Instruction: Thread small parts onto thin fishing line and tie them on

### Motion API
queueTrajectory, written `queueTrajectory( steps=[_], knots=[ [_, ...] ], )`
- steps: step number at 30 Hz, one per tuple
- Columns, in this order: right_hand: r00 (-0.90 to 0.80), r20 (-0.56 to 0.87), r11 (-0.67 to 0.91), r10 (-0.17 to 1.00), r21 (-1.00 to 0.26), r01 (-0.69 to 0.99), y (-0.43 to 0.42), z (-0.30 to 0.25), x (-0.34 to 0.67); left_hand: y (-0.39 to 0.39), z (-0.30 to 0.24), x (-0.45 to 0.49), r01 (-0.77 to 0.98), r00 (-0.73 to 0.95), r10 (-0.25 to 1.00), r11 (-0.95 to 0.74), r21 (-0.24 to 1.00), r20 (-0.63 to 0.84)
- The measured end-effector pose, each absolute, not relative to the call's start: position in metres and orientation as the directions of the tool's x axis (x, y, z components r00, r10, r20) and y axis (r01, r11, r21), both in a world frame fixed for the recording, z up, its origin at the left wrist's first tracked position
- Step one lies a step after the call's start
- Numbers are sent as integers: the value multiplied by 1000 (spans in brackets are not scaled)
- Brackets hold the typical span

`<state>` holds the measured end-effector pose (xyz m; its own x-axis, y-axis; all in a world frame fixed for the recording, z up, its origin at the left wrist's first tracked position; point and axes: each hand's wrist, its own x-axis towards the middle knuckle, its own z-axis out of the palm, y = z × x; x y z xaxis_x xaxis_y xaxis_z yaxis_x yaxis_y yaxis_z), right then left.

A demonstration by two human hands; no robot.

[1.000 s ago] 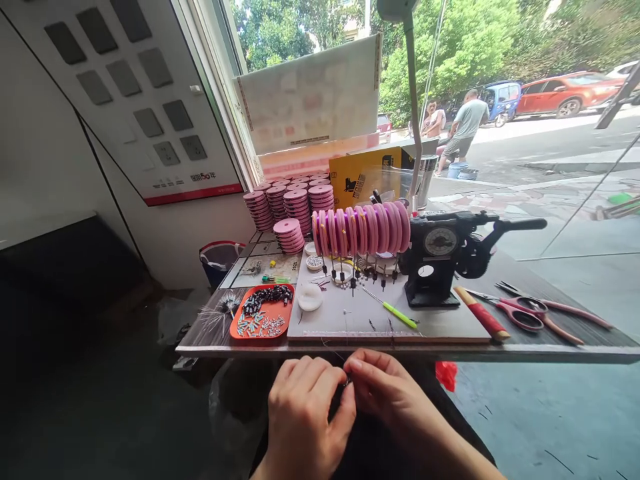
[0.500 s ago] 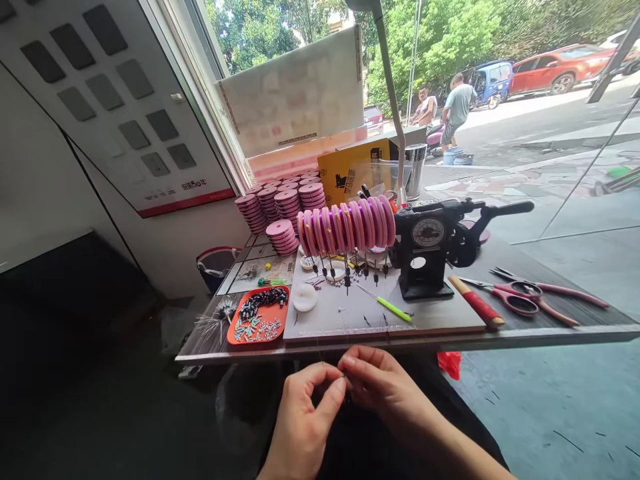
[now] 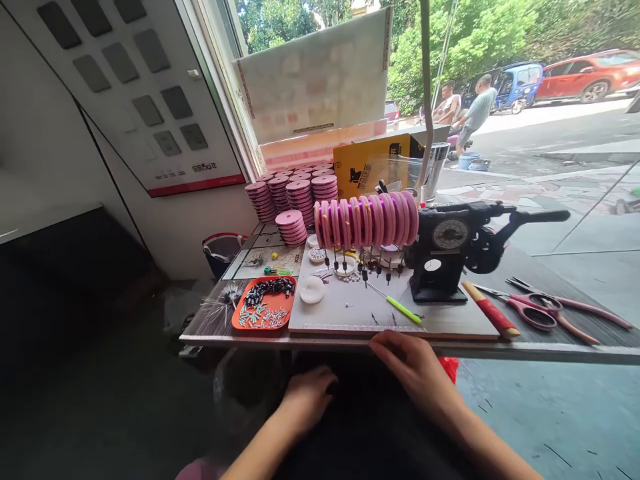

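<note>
My left hand (image 3: pixel 310 395) is low over the dark lap, blurred, its fingers curled in; whatever it may hold is hidden. Just below the table's front edge, my right hand (image 3: pixel 413 363) has thumb and fingers pressed together, with anything between them too thin to make out. Near it on the white board (image 3: pixel 345 319) lie small dark pieces (image 3: pixel 393 319) and a tool with a lime-green handle (image 3: pixel 404 309). Above the board, a row of pink spools (image 3: pixel 367 220) sits on a black hand-cranked winder (image 3: pixel 443 250), with small black weights (image 3: pixel 365 275) hanging below.
To the left is an orange tray (image 3: pixel 239 325) of black and silver small parts. A white round dish (image 3: pixel 312 291) stands beside it. Stacked pink spools (image 3: pixel 291 228) are behind. At right lie a red-wrapped stick (image 3: pixel 490 310), scissors (image 3: pixel 540 319) and pliers (image 3: pixel 583 327).
My hands, together below the table edge before, have moved apart: the left down and leftward, the right to the right. The view has shifted, so the table's things appear farther right.
</note>
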<state>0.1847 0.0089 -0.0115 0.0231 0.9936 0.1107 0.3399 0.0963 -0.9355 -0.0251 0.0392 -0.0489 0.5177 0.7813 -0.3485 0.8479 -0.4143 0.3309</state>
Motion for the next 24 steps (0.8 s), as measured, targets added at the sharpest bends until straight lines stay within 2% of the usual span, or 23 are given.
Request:
queueTrajectory(
  steps=[4,7,10,13,14,15,17,19,21,24],
  knots=[
    [32,135,93,990,-814,574,4,-22,190,44,-88,-19,863,505,746,-420,282,-435],
    [-27,129,109,991,-682,723,-3,-29,191,41,-88,-20,864,503,743,-414,288,-441],
    [-177,-91,119,980,-445,888,-10,-40,190,30,-59,-27,845,526,755,-411,342,-392],
    [-188,-332,105,925,-253,962,-15,-46,185,20,-10,-32,793,581,751,-435,427,-314],
    [-185,-363,106,913,-226,968,-16,-45,183,19,6,-32,779,584,770,-443,443,-256],
    [-207,-364,129,908,-227,965,-16,-42,181,21,21,-32,795,530,840,-442,415,-120],
    [-299,-309,216,903,-275,937,-17,-30,178,33,40,-27,908,322,939,-343,242,121],
    [-395,-186,321,900,-331,887,-14,-12,177,51,46,-18,957,248,946,-272,96,210],
    [-440,-47,400,897,-336,853,-8,7,179,68,42,-7,957,261,939,-282,69,223],
    [-428,186,461,884,-211,862,12,29,185,83,32,6,941,296,927,-324,92,232]
  ],
)
